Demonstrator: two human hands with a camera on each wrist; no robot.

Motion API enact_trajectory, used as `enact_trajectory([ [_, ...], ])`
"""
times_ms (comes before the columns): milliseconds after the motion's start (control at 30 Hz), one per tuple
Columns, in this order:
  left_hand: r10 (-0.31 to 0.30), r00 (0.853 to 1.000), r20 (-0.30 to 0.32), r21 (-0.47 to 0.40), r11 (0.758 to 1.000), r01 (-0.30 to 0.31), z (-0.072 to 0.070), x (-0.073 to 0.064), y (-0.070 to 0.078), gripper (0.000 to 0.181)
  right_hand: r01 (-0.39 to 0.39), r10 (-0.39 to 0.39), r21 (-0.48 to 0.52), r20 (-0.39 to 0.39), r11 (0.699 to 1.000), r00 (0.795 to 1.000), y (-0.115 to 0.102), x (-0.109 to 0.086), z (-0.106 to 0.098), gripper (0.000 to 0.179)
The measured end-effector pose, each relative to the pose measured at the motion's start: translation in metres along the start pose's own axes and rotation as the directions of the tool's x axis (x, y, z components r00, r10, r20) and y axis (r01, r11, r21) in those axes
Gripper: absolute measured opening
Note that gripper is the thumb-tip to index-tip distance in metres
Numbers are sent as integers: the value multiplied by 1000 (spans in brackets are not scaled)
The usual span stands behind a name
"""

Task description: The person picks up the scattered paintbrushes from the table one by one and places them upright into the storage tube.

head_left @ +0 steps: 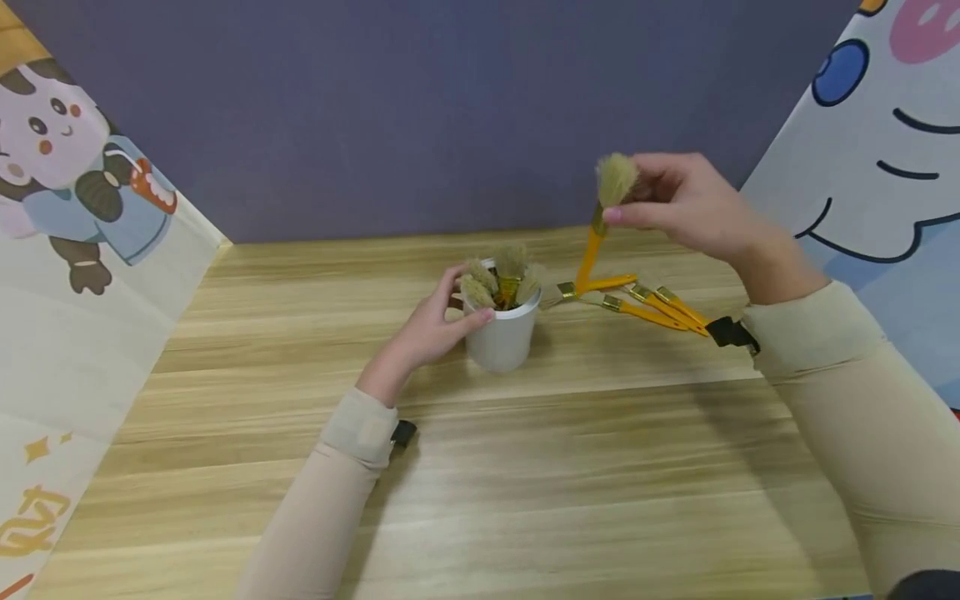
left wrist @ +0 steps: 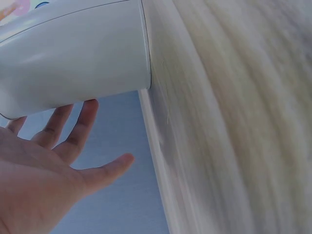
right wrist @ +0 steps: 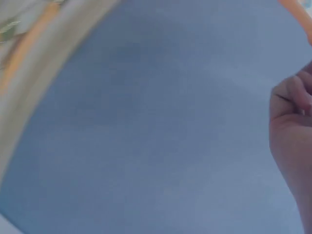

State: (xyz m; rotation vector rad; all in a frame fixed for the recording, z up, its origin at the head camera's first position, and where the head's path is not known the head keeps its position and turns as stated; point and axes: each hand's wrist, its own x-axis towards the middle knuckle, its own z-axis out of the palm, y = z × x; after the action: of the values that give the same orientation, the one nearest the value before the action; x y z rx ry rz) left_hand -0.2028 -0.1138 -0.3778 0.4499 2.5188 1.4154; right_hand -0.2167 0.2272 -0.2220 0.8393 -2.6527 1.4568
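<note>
A white plastic cup [head_left: 501, 340] stands upright on the wooden table. Several brushes [head_left: 512, 262] are inside it, bristles up above the rim. My left hand [head_left: 431, 329] holds the cup from the left, its thumb at the near side of the rim and other fingers along the far left side. In the left wrist view, fingertips [left wrist: 90, 107] meet the cup's wall. To the right, my right hand [head_left: 693, 200] pinches a paintbrush [head_left: 590, 254] near its ferrule. That brush points bristles up, its orange handle slanting down over the brushes on the table.
Several orange-handled paintbrushes [head_left: 652, 315] lie loosely together on the table [head_left: 525, 467], right of the cup. A dark blue-grey panel [head_left: 450, 117] rises behind the table. Cartoon-printed panels flank it at left [head_left: 67, 317] and right [head_left: 885, 142].
</note>
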Motion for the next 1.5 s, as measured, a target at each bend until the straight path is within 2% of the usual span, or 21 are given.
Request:
enact_trajectory([
  [100, 3, 1000, -3, -4, 1000, -3, -1, -1, 0, 88, 138, -133, 147, -40, 979, 990, -18, 9, 1, 8],
  [167, 4, 1000, -3, -5, 1000, -4, -1, -1, 0, 88, 175, -171, 205, -38, 963, 985, -26, 14, 5, 13],
  [233, 5, 1000, -2, -8, 1000, -5, -1, -1, -1, 87, 169, -167, 205, -26, 964, 986, -31, 18, 11, 12],
  [367, 7, 1000, 2, -10, 1000, -7, 0, 0, -1, 87, 127, -125, 112, -20, 986, 992, -35, 23, 22, 16],
  [667, 8, 1000, -4, -12, 1000, -8, 0, 0, 0, 87, 141, -133, 103, -88, 985, 987, -37, 36, 35, 15],
  [800, 7, 1000, -3, -15, 1000, -7, -1, -1, 0, 87, 150, -141, 118, -84, 982, 986, -37, 45, 44, 16],
  [1067, 29, 1000, 8, -30, 999, -29, 0, 0, -2, 87, 128, -129, 29, 16, 991, 992, -27, 62, 66, 17],
  [1267, 22, 1000, 16, -36, 999, -21, 0, 1, -3, 87, 103, -98, -42, 115, 994, 989, -16, 70, 79, 16],
  [1500, 21, 1000, 20, -38, 999, -20, -1, 1, -3, 87, 72, -40, -170, 185, 983, 982, -7, 75, 87, 25],
])
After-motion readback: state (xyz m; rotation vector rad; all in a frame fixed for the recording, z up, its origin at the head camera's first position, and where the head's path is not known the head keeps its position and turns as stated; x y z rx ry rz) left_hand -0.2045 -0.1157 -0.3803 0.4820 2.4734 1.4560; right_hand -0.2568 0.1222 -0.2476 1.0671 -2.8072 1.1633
